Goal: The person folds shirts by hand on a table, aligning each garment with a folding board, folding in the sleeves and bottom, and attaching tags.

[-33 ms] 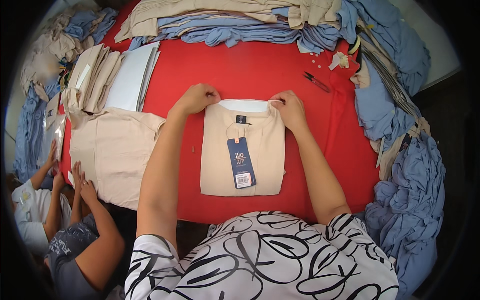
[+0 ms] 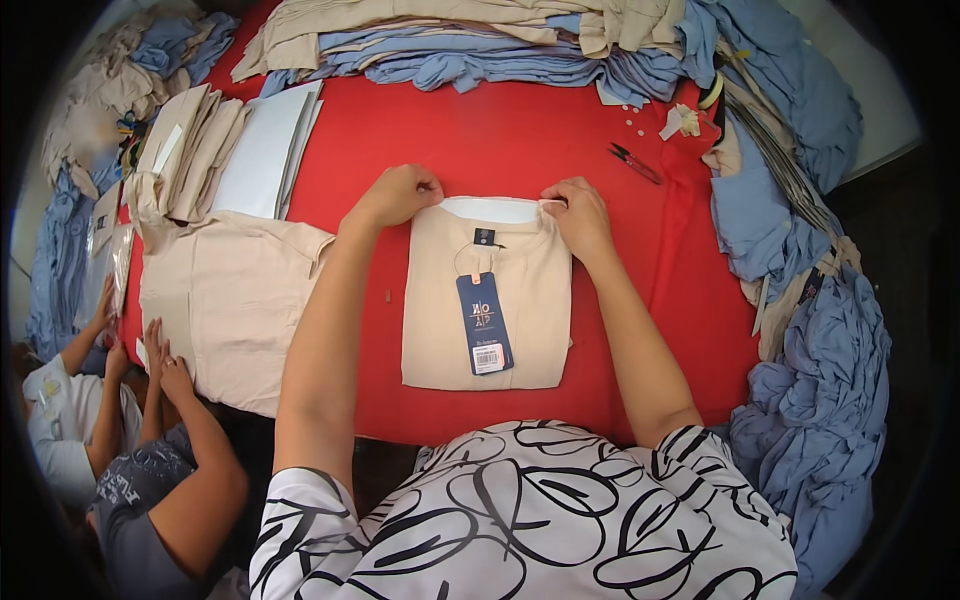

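On the red cloth-covered table (image 2: 480, 135), the flat-folded beige fabric garment (image 2: 545, 320) is pinched between fingertips, at eleven o'clock by the left hand (image 2: 402, 196) and at one o'clock by the right hand (image 2: 582, 215). It is judged light and soft (some stiffness is probably lent by the smooth white insert (image 2: 490, 210) at twelve o'clock), best held by both upper corners.

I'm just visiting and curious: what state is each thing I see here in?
Left hand: pinching the garment's upper left corner
Right hand: pinching its upper right corner
Beige garment: folded, lying flat
Blue hang tag: attached, face up
Snips: lying on red cloth
White sheets: stacked
Blue garments at right: heaped, crumpled
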Motion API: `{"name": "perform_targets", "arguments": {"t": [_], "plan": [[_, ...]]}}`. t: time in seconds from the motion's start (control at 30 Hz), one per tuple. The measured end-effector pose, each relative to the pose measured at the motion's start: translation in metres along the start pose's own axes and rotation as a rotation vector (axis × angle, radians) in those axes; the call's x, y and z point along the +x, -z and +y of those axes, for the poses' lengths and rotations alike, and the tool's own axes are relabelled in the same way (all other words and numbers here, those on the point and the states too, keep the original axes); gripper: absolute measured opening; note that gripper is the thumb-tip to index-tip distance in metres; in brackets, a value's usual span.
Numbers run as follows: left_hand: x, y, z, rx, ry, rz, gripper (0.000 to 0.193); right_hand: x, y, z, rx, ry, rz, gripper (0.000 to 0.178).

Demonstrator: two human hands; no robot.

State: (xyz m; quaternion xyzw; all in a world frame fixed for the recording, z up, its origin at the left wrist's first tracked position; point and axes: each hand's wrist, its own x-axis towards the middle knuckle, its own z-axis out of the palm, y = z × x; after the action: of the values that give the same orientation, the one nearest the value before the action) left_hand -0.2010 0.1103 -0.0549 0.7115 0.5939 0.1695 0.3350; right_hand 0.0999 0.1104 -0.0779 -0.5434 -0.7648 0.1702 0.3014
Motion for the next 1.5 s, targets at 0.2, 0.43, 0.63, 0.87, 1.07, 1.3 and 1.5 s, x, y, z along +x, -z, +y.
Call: {"name": "perform_targets", "arguments": {"t": [0.2, 0.43, 0.63, 0.87, 1.07, 1.3, 1.5], "plan": [[-0.009, -0.003, 0.015, 0.299, 0.139, -0.045, 0.025, 0.019, 0.017, -0.020, 0.111, -0.030, -0.376, 0.029], [-0.025, -0.012, 0.008, 0.217, -0.040, 0.108, 0.022, 0.030, 0.030, -0.008, 0.092, 0.019, -0.654, 0.033], [-0.051, -0.031, 0.025, -0.042, -0.139, 0.296, 0.017, 0.018, 0.038, -0.009, 0.434, -0.056, -0.735, 0.029], [-0.051, -0.050, 0.029, -0.390, 0.093, 0.426, 0.066, 0.001, 0.045, 0.028, 0.625, -0.162, -0.711, 0.035], [-0.132, -0.041, 0.041, -0.260, 0.403, 0.176, 0.078, -0.049, 0.074, 0.058, 0.849, -0.400, -0.438, 0.037], [-0.224, -0.124, 0.044, -1.189, 0.558, 0.132, 0.054, -0.102, 0.081, 0.054, 0.981, -0.570, -0.312, 0.036], [-0.203, -0.136, 0.062, -1.465, 0.425, 0.419, 0.054, -0.086, 0.069, 0.039, 0.856, -0.485, -0.422, 0.035]]}}
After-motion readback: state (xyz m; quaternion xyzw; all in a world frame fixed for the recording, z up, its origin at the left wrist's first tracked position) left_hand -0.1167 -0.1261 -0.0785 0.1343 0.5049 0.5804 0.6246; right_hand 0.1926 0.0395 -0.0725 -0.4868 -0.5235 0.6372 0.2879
